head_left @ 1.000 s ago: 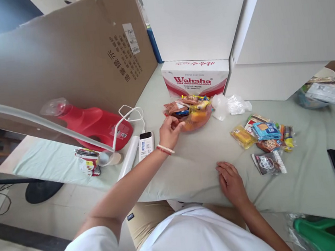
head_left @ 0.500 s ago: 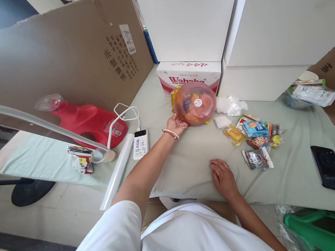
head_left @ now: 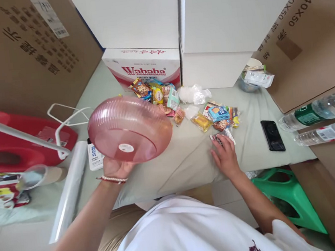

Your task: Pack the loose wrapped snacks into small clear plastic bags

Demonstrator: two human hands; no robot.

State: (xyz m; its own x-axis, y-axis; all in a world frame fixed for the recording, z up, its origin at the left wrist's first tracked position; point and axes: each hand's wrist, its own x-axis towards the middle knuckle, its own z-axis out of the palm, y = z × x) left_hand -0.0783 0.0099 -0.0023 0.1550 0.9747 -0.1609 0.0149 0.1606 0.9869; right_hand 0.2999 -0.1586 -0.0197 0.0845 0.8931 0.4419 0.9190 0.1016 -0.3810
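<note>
while the left hand (head_left: 119,168) grasps its near side, fingers partly hidden, a round, translucent pink bowl (head_left: 137,123) tilts above the table (head_left: 150,186), showing ribbed wall and labelled base. the right hand (head_left: 226,157) lays bent fingers over a snack packet (head_left: 231,136); whether they grip, i cannot tell. pale cloth (head_left: 186,155) stretches between the hands to the front edge; a wahaha box (head_left: 144,59) bounds the far side.

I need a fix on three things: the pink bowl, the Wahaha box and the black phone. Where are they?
Pink bowl (head_left: 135,139): head view, on its outer base.
Wahaha box (head_left: 143,71): head view, on its front lettering.
Black phone (head_left: 273,135): head view, middle of its upward face.
</note>
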